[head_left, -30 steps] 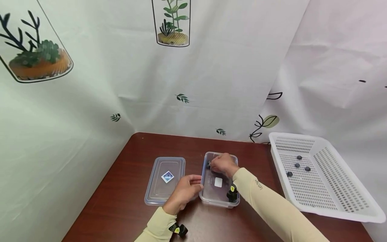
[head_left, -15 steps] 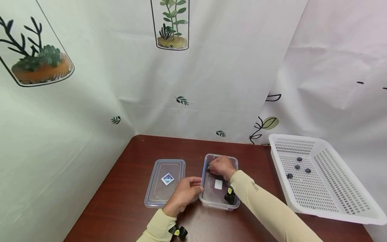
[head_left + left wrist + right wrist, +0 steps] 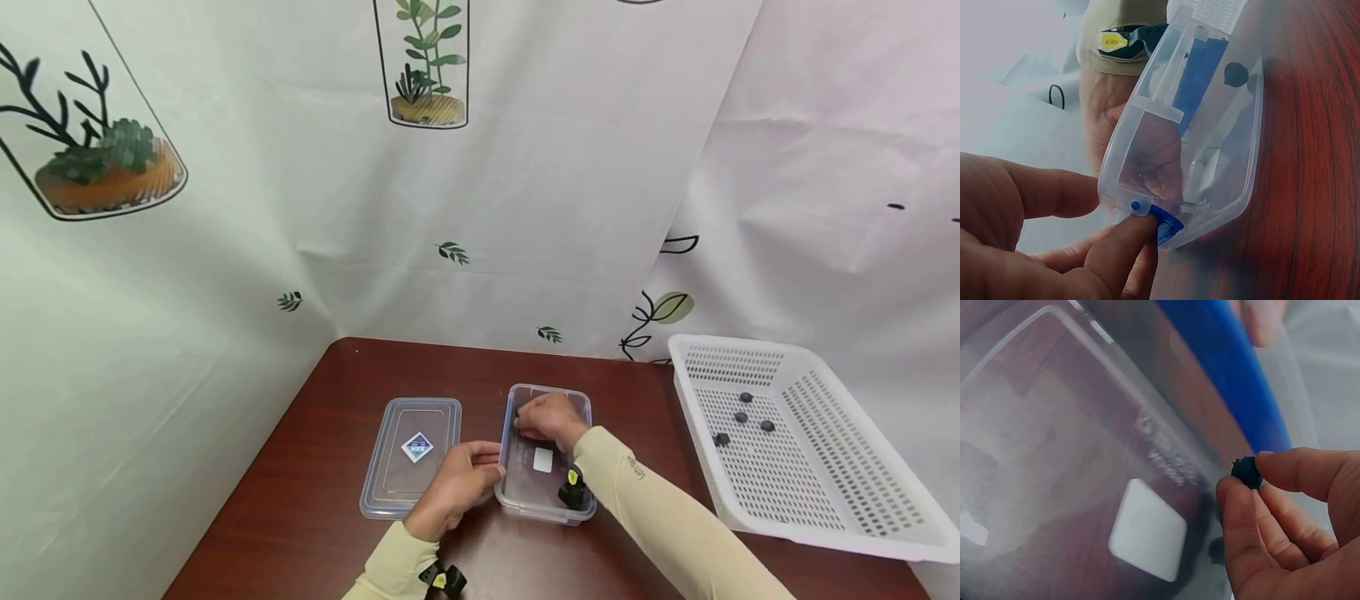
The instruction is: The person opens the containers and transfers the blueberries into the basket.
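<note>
Head view: brown surface [image 3: 315,467]; white basket [image 3: 862,517] at its right edge; clear box [image 3: 545,492] at centre. My left hand [image 3: 457,483] fingers [image 3: 1129,240] grip the box's near wall. My right hand [image 3: 551,417] fingers [image 3: 1310,472] pinch a small dark piece [image 3: 1246,471] inside the box.

L hand [image 3: 459,482] sits low, knuckles up, thumb & fingers [image 3: 1060,190] curled in a pinch. R hand [image 3: 550,418] reaches fwd, palm down, thumb & forefinger tips [image 3: 1291,472] pinched together. Both forearms in beige sleeves, angled inward, w/ wrist cams.
</note>
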Demonstrator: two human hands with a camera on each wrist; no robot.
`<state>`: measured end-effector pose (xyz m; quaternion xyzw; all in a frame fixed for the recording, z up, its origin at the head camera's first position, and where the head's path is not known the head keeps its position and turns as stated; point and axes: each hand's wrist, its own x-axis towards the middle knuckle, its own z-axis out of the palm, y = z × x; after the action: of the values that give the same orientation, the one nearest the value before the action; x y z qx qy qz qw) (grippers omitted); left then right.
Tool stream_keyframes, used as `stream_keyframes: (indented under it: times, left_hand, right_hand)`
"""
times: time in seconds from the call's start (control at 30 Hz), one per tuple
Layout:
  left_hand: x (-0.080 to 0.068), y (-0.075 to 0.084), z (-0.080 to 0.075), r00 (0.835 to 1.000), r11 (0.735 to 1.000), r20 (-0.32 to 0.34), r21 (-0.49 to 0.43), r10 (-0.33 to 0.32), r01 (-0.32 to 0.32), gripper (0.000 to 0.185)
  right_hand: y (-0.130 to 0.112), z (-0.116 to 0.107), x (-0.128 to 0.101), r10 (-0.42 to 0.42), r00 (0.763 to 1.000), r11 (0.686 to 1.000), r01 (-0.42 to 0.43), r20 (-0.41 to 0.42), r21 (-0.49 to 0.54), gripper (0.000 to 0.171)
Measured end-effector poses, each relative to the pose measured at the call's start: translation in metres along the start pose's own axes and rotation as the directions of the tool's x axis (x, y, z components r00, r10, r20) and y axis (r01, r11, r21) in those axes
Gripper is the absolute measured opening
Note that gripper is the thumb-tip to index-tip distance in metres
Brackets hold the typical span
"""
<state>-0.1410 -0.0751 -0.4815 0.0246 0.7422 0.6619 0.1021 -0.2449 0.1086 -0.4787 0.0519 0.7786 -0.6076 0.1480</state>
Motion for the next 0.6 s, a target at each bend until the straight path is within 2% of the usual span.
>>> stream_keyframes:
  times: [0.2,0.43,0.6]
  left_hand:
    - [0.0,-0.001,0.001,1.0,1.0,0.0,-0.014,0.0,0.0,0.042]
    - [0.0,0.0,0.001,1.0,1.0,-0.007,-0.026,0.003,-0.004,0.044]
    - [-0.002,0.001,0.0,1.0,1.0,-0.004,-0.027,0.004,-0.004,0.044]
  right_hand:
    - [-0.013,-0.011,-0.001,-0.032,0.999,0.999,0.032,0.012,0.03,0.021]
    - [-0.038,-0.028,-0.021,-0.056,0.997,0.996,0.052,0.057,0.071,0.027]
    - [-0.05,-0.047,-0.033,-0.059,0.997,0.994,0.055,0.04,0.093,0.035]
